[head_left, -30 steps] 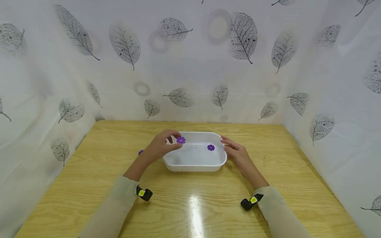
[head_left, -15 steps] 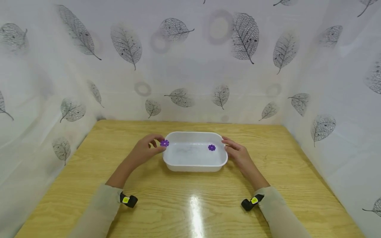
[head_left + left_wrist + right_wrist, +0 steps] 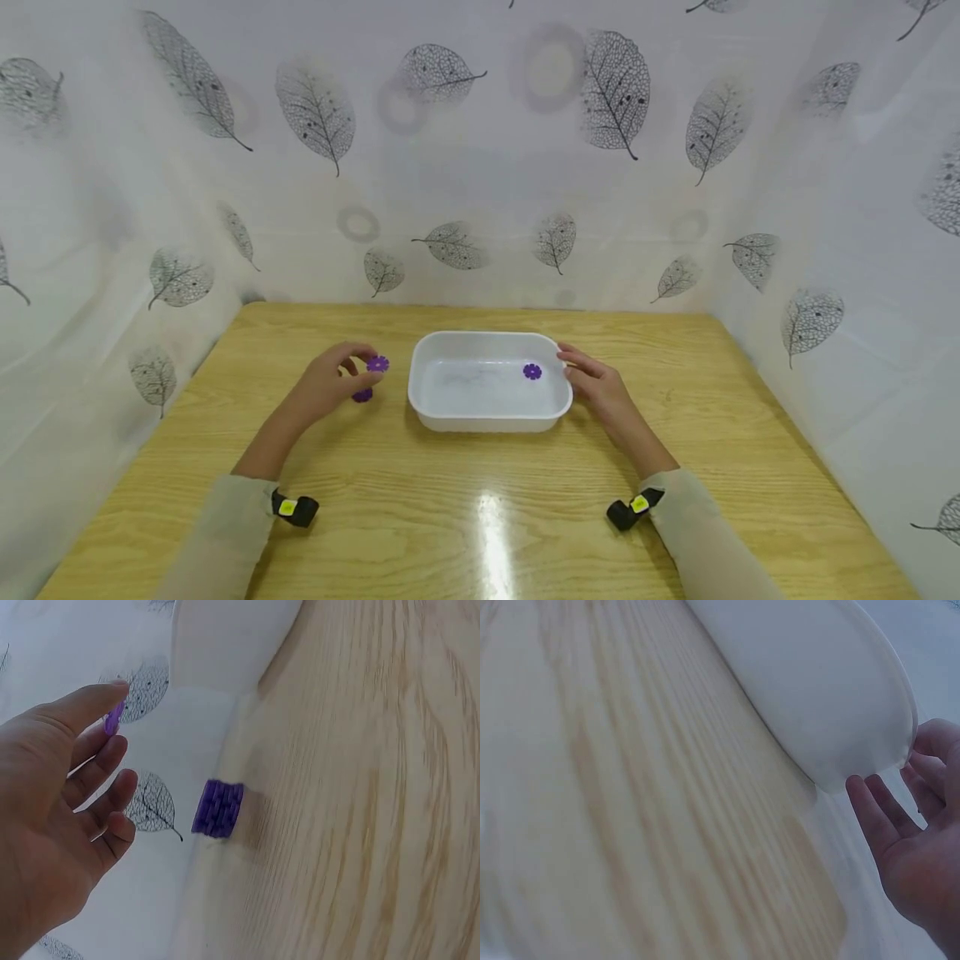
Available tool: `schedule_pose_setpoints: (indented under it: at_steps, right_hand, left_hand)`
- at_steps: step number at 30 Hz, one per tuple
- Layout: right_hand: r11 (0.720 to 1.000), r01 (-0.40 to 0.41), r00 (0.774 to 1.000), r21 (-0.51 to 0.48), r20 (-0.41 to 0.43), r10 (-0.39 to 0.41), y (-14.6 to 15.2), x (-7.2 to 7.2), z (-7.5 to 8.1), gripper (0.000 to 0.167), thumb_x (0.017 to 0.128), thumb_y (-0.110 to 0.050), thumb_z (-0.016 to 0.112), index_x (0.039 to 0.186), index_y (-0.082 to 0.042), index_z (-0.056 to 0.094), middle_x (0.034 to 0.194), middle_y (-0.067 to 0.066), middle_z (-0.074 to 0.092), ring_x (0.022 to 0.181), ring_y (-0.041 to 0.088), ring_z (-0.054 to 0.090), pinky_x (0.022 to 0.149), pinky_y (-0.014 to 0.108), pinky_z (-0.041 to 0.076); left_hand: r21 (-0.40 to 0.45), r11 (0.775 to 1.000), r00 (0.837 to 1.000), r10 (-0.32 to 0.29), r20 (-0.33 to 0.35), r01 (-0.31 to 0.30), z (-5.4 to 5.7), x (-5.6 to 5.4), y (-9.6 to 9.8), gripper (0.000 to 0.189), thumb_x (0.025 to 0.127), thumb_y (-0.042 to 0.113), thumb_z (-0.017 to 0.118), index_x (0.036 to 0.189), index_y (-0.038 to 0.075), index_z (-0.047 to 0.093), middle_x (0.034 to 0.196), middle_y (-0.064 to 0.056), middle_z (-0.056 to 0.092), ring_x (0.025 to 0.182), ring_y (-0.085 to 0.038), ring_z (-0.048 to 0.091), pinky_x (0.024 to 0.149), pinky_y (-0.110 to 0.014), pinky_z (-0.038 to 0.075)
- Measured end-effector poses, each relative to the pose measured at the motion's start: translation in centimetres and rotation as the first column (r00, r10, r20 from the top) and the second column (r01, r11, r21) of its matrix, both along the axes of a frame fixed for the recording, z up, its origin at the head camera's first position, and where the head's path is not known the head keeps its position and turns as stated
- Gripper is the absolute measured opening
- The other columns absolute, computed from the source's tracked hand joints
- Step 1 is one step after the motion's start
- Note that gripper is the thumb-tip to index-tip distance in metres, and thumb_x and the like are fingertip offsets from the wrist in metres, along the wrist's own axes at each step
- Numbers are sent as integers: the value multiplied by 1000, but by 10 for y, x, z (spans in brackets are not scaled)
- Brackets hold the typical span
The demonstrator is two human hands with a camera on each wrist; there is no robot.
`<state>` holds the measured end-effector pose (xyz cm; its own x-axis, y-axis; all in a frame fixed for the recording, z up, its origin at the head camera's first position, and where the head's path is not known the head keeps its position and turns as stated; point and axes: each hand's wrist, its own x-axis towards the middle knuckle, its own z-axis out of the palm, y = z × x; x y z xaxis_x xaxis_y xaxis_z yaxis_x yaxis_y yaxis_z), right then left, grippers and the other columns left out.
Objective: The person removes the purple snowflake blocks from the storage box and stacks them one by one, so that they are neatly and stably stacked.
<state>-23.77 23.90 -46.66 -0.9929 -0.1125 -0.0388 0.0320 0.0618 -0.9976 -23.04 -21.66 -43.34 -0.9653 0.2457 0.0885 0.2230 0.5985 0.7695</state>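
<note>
My left hand (image 3: 328, 385) pinches a thin purple flower-shaped disc (image 3: 378, 364) between thumb and fingers, left of the white basin (image 3: 491, 424). Edge-on, the same disc (image 3: 113, 718) shows at the fingertips in the left wrist view. Just below that hand, a short purple stack of such discs (image 3: 218, 808) stands on the table, partly hidden in the head view. One more purple disc (image 3: 532, 372) lies inside the basin, toward its right end. There my right hand (image 3: 602, 392) touches the rim and outer wall with extended fingers, as the right wrist view (image 3: 922, 832) also shows.
The basin stands near the middle of a wooden table (image 3: 420, 500). A pale sheet with leaf prints (image 3: 480, 167) hangs behind the table and along both sides. Each wrist carries a black strap with a small camera (image 3: 296, 509).
My left hand has moved left with its purple disc, from over the basin to above the stack on the table. The right hand and the basin have stayed in place.
</note>
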Motion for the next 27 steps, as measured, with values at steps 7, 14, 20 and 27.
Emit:
schedule_pose_setpoints:
  at_steps: [7,14,20,27]
  right_hand:
    - [1000,2,1000,-10,0,-2,-1,0,0,40,100,-13,60,138,-1,59,159,0,42,147,21,38,95,18,52]
    - [1000,1,1000,-17,3,-1,-1,0,0,40,100,-13,60,138,-1,58,160,0,41,148,21,38,96,18,51]
    - [1000,1,1000,-17,0,-1,-1,0,1,40,100,-12,60,139,0,58,160,1,41,148,21,37,95,18,51]
    - [1000,-6,1000,0,-9,6,-1,0,1,40,101,-14,60,139,-1,58,160,0,42,147,22,39,96,19,51]
  left_hand:
    - [-63,998,999,14,36,-12,-5,-3,-18,50,95,42,69,133,10,59,128,-13,60,105,-28,55,73,-34,50]
    - [-93,996,996,0,86,8,-12,-4,-28,50,96,39,68,132,7,60,127,-17,60,104,-29,56,70,-32,49]
    - [-89,996,994,-13,106,23,-15,-4,-32,49,96,37,68,133,5,59,128,-18,61,106,-30,56,72,-33,49]
    - [-101,994,992,-25,124,38,-19,-5,-32,45,97,34,68,131,6,61,126,-17,62,107,-30,57,76,-33,49]
